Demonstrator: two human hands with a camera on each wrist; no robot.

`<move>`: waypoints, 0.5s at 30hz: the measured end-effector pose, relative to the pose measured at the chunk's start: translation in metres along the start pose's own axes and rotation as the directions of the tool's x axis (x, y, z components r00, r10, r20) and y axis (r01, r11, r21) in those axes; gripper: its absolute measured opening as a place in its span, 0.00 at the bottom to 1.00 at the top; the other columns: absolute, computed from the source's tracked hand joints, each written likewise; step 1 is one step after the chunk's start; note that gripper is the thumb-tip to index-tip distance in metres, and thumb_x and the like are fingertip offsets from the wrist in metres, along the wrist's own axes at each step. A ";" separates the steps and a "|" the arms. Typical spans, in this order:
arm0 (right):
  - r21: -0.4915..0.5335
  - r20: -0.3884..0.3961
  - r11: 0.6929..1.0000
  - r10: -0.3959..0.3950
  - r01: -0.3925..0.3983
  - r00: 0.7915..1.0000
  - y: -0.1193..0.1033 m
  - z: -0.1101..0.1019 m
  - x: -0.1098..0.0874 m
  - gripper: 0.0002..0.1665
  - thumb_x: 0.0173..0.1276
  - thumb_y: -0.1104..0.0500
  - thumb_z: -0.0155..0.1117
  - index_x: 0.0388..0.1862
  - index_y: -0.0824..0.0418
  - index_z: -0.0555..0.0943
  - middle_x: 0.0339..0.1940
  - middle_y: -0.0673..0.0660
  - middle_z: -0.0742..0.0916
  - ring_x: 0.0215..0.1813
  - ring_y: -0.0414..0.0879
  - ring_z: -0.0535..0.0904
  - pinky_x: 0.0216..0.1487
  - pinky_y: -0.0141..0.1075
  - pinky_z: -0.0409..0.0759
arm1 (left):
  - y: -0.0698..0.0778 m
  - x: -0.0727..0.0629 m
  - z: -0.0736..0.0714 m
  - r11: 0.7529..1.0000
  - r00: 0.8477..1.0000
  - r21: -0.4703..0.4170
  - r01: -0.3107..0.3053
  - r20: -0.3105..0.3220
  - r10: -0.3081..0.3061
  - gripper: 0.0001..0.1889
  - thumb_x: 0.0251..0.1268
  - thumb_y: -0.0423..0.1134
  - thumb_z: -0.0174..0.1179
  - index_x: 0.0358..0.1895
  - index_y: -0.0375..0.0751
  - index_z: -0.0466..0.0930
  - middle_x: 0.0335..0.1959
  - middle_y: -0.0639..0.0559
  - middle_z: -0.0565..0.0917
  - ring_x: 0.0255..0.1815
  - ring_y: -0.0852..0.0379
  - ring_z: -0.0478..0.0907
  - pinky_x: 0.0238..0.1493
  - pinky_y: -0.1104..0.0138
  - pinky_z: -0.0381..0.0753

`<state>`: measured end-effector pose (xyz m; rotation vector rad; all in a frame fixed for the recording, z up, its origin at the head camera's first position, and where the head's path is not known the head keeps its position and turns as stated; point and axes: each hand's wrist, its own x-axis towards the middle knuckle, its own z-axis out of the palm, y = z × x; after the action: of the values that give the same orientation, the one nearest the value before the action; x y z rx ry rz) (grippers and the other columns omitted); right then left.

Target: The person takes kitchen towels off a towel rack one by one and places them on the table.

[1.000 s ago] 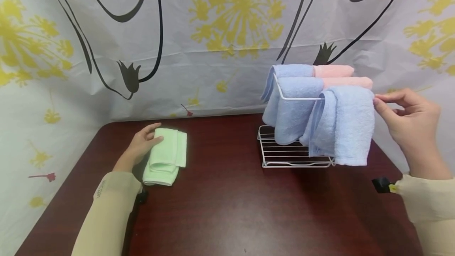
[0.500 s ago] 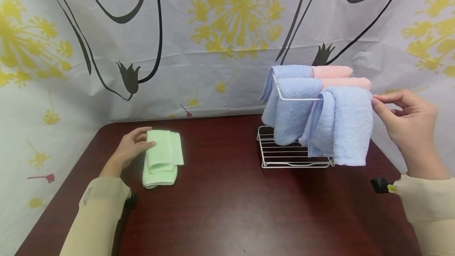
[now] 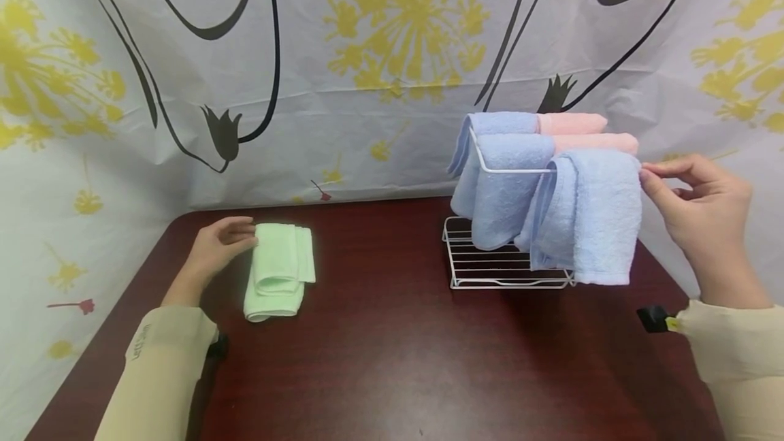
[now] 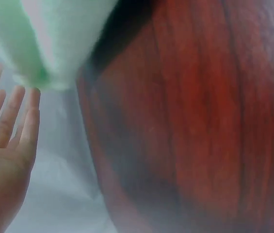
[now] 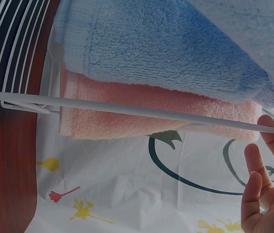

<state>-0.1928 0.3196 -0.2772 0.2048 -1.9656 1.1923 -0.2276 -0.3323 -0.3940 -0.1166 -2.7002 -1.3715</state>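
A folded light green towel (image 3: 277,267) lies on the dark table at the left. My left hand (image 3: 216,254) is at its left edge with fingers loosely extended; whether the fingertips touch it I cannot tell. In the left wrist view, the fingers of the left hand (image 4: 6,150) look fairly straight, just below the towel (image 4: 40,39). On the right stands a white wire rack (image 3: 513,284) with blue towels (image 3: 606,216) and pink towels (image 3: 597,143) draped over its top. Thumb and index finger of my right hand (image 3: 704,213) pinch the rack's upper right corner beside the front blue towel.
The reddish-brown wooden table (image 3: 380,352) spreads between the hands and toward me. Behind it hangs a white sheet (image 3: 380,128) printed with yellow flowers and dark stems. A small black object with a yellow tag (image 3: 658,318) sits at the right sleeve.
My left hand has drawn back leftward, its thumb off the green towel's top. The towel has slid slightly left. My right hand keeps its pinch at the rack's corner.
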 end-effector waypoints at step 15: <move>0.002 0.006 1.000 0.003 -0.003 1.000 -0.001 0.000 0.000 0.07 0.60 0.72 0.70 0.36 0.76 0.85 0.31 0.31 0.88 0.35 0.27 0.82 0.26 0.18 0.70 | 0.046 -0.004 0.010 0.984 0.985 0.023 -0.175 -0.010 0.175 0.24 0.71 0.43 0.61 0.67 0.41 0.74 0.54 0.53 0.82 0.46 0.82 0.76 0.45 0.83 0.75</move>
<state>-0.1926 0.3190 -0.2766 0.2069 -1.9710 1.1966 -0.2188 -0.2972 -0.3631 -0.3339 -2.6221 -1.2875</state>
